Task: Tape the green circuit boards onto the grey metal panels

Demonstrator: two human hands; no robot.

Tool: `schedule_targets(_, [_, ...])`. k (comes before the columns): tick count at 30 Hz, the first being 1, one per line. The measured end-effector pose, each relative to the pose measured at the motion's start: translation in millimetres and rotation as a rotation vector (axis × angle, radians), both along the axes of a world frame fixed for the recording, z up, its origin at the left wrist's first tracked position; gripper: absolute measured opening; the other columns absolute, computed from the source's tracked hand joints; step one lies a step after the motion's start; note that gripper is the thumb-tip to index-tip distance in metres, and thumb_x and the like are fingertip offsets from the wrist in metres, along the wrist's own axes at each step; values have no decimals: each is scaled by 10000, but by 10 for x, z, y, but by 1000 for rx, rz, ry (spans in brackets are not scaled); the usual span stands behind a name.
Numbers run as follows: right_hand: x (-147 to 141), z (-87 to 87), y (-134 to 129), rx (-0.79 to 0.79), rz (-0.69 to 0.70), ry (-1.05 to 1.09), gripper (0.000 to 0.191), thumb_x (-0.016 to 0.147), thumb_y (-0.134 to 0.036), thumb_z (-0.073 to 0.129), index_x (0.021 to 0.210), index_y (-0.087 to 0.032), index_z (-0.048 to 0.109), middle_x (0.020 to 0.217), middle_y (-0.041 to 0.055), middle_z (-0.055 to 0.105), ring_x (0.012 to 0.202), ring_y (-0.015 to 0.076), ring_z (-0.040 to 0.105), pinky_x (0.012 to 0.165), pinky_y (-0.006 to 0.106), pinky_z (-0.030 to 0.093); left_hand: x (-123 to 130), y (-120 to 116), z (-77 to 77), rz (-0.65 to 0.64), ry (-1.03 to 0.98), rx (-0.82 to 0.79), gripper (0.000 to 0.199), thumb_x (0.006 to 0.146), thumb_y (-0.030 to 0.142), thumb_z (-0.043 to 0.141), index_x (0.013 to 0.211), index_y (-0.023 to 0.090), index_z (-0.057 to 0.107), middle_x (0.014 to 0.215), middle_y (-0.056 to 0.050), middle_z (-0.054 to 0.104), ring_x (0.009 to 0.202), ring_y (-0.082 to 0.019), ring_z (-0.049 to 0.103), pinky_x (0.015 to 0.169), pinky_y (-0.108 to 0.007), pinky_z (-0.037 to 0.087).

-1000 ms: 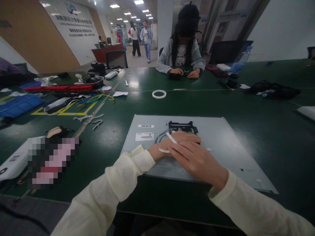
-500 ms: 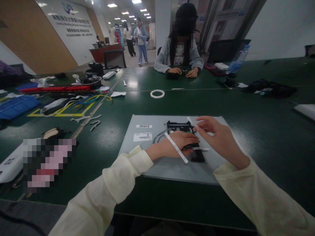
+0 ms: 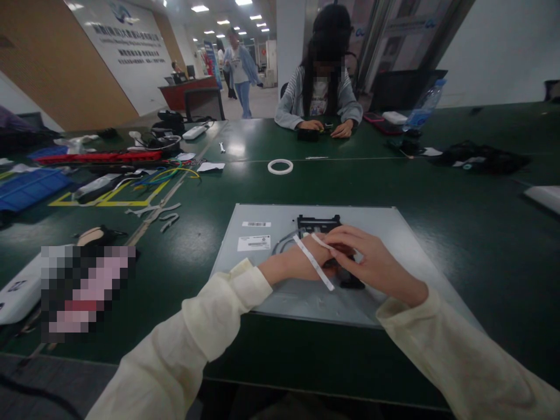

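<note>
A flat grey panel (image 3: 394, 221) lies on the table before me, with a black plastic assembly (image 3: 318, 220) and grey wires on it. My left hand (image 3: 300, 263) is over the assembly, closed on a black part of it; its fingertips are partly covered by my right hand. One white tape strip (image 3: 322, 277) lies across the back of my left hand. My right hand (image 3: 371, 259) pinches a second white tape strip (image 3: 321, 240) and holds it over the left hand's knuckles. The black part's lower end (image 3: 352, 281) shows below the hands.
Beyond the panel lies a tape roll (image 3: 280, 167). On the left are twisted grey strips (image 3: 168, 220), coloured wires (image 3: 175, 172), a blue tray (image 3: 30, 189) and a white device (image 3: 32, 280). Across the table sits a person (image 3: 321, 87); a bottle (image 3: 426, 105) stands nearby.
My right hand has moved left and down, bringing its tape strip from beside the assembly to over my left hand. My left hand stays in place. A person in the background has walked on.
</note>
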State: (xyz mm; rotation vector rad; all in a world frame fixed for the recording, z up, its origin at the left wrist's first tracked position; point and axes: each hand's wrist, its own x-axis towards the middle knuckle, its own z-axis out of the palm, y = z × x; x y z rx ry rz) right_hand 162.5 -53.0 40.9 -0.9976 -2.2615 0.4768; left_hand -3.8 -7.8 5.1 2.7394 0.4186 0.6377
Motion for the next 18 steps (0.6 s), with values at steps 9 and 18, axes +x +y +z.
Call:
schedule_targets(9, [10, -7, -20, 87, -309, 8, 235, 901, -263, 452, 1074, -200, 599, 970, 35, 676, 856, 159, 648, 725, 261, 511, 16, 4, 44, 6, 86, 37, 330, 802, 220, 605, 1108, 103, 573, 1135, -128, 622, 1057, -237, 582, 938, -362, 452])
schedule_targets(18, [151, 46, 26, 149, -285, -100, 214, 854, -243, 510, 1061, -205, 550, 797, 6, 646, 651, 124, 610, 540, 212, 453, -2, -23, 119, -27, 53, -30, 284, 946, 299, 408, 1105, 126, 567, 1165, -111, 617, 1110, -204, 564, 971, -324, 418])
